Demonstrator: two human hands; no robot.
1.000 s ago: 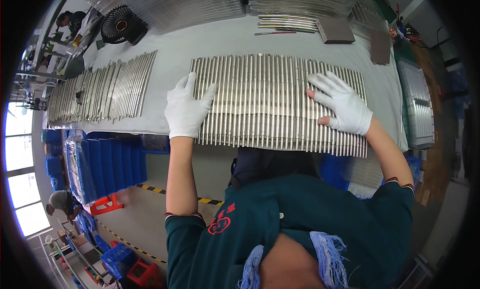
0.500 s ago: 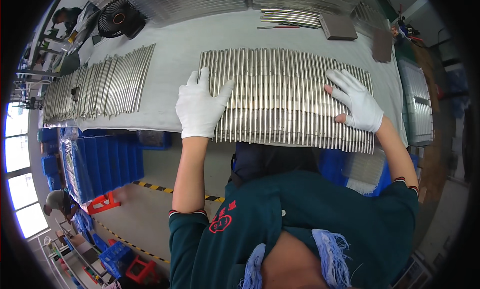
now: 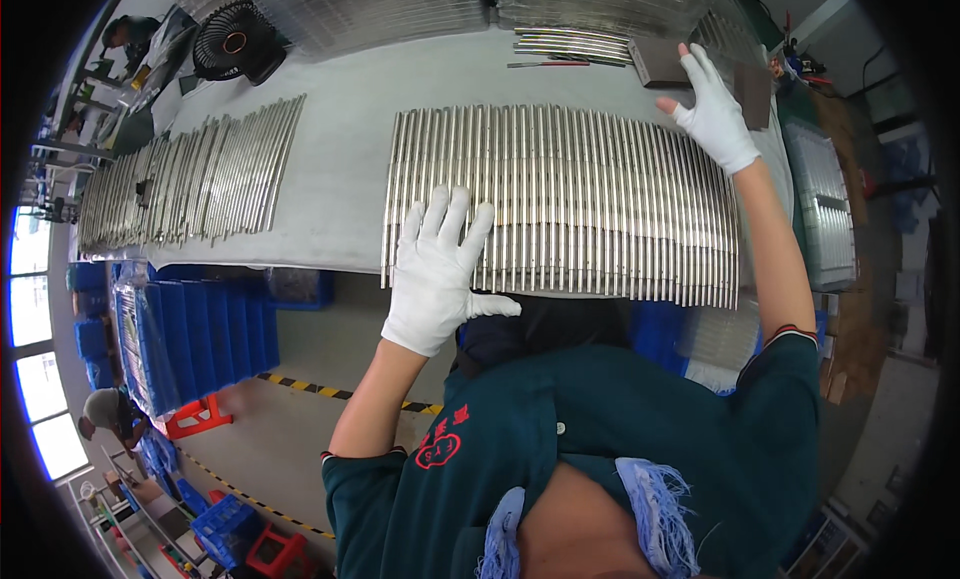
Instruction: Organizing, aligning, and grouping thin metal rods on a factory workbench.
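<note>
A wide row of shiny metal rods [image 3: 575, 199] lies side by side on the pale-covered table in front of me. My left hand [image 3: 435, 264], in a white glove, rests with spread fingers on the near left part of this row; its thumb points right along the near edge. Beyond the row's far right corner, my right hand [image 3: 712, 111] is stretched out with its fingers apart. This glove leaves some fingertips bare. Right beside it are a brown block [image 3: 660, 63] and a second brown block [image 3: 752, 94], partly hidden by the hand.
Another batch of metal rods [image 3: 200, 174] lies on the table's left. A black fan [image 3: 236, 41] stands at the back left. Several loose rods [image 3: 570, 45] and a thin red tool [image 3: 560, 65] lie at the back. Clear plastic trays [image 3: 390, 9] line the far edge. Blue crates [image 3: 200, 329] stand below left.
My right hand has left the rods and reached away to the brown blocks. My left hand has slid nearer along the row's left part. The view has shifted slightly.
</note>
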